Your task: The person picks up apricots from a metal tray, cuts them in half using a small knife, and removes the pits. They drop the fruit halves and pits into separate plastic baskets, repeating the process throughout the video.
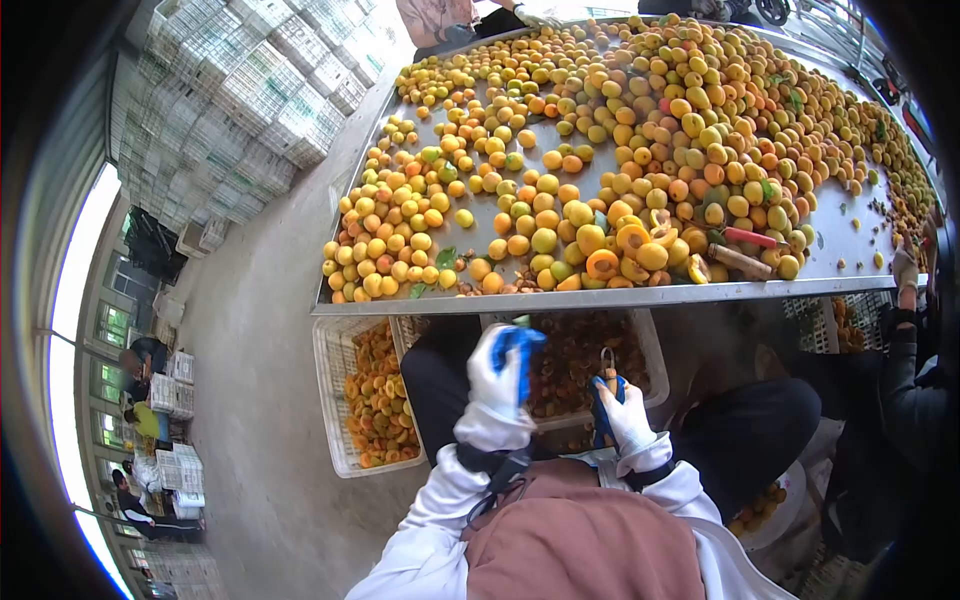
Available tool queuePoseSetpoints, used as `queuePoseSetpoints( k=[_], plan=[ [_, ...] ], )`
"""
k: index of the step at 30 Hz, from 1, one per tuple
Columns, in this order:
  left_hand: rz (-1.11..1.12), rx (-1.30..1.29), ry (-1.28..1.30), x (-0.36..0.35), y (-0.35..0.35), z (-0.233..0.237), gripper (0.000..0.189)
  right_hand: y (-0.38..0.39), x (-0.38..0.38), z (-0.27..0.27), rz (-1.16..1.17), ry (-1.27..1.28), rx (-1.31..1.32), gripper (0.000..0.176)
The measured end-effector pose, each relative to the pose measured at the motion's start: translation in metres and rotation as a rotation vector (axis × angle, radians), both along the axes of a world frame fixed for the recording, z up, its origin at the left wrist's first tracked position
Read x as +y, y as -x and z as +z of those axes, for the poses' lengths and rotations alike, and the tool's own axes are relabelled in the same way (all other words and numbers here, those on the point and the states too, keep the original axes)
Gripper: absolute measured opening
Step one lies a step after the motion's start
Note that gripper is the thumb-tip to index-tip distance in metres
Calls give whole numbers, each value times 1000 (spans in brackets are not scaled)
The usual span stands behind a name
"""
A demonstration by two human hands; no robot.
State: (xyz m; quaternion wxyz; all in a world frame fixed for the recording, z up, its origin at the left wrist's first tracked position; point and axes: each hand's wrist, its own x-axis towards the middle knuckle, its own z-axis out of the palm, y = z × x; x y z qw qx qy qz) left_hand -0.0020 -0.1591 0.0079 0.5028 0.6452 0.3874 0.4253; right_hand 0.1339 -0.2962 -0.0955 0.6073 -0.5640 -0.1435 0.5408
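Note:
My left hand (503,365), in a white and blue glove, is raised over the near edge of a metal table (600,298). Motion smears its fingers; a bit of green shows at the fingertips. In my right hand (625,408), gloved likewise, is a looped metal pitting tool (608,362), its loop pointing up. Below both hands stands a crate (655,370) of dark brown scraps, perhaps pits. Heaped on the table are many whole apricots (545,240), with some cut apricots (603,264) near the front edge.
A white crate (330,400) of apricot halves stands at left on the floor. A red-handled tool (752,237) and a wooden handle (740,262) lie on the table. Another person's gloved hand (905,268) is at right; a person (440,22) sits across. Stacked crates (250,90) line the back left.

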Motion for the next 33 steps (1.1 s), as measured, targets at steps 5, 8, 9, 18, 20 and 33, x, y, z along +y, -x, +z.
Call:
queuePoseSetpoints(
  k=[5,8,9,18,20,33],
  plan=[
    [448,15,-118,45,111,35,12,1,1,14,-36,41,-16,18],
    [677,1130,-629,66,172,38,28,4,1,8,33,17,-15,17],
    [672,1132,-635,60,163,50,28,6,2,9,28,16,-11,17],
    [-186,789,-969,56,-64,43,54,9,2,7,52,16,-111,16],
    [-240,923,-1049,69,-107,17,50,8,0,-2,36,5,-125,16],
    [-226,540,-386,86,-103,-1,48,3,-7,-1,-5,-13,-195,23]
  ],
)
